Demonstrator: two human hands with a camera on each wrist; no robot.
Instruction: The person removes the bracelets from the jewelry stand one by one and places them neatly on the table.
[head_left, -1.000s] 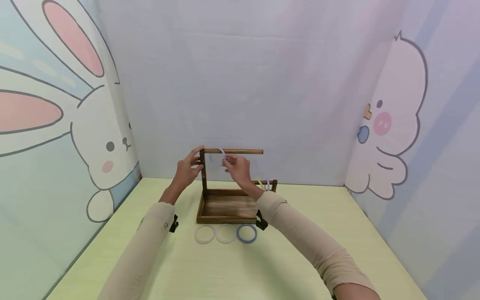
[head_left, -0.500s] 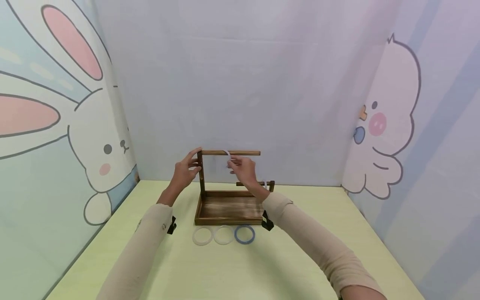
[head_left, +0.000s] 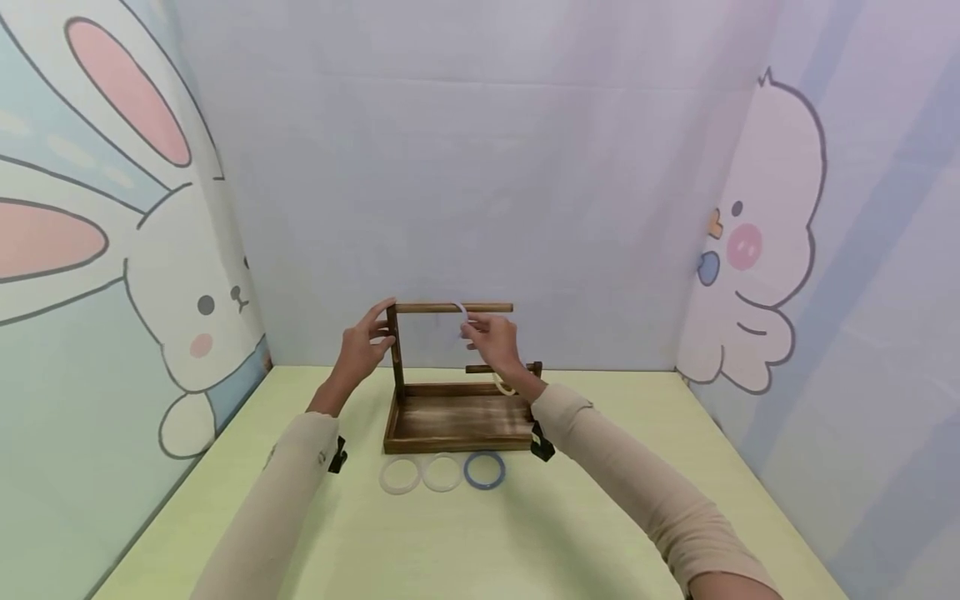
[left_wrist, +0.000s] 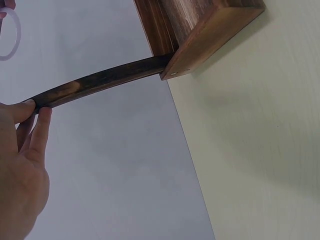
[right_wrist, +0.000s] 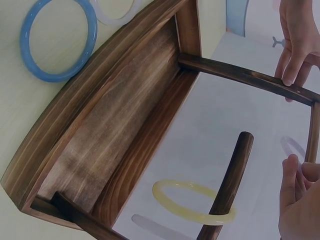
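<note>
My left hand [head_left: 360,352] grips the upper part of the left upright [head_left: 397,358] of a dark wooden stand, thumb on one side and fingers on the other in the left wrist view [left_wrist: 25,170]. With thumb and fingers my right hand [head_left: 495,340] pinches a pale lilac ring [head_left: 463,314], which hangs around the long upper bar [head_left: 427,307], near its middle. On the short lower bar [right_wrist: 232,175] a yellow ring [right_wrist: 185,214] hangs, with a pale ring [right_wrist: 160,227] beside it in the right wrist view.
Two pale rings [head_left: 400,491] [head_left: 442,489] and a blue ring [head_left: 484,486] lie in a row before the stand's tray [head_left: 457,446]. A pale fabric wall rises behind the table [head_left: 420,550], with printed cartoon animals at both sides.
The right hand and the lilac ring have moved right along the upper bar. My left hand keeps its grip on the upright. The whole view has shifted slightly.
</note>
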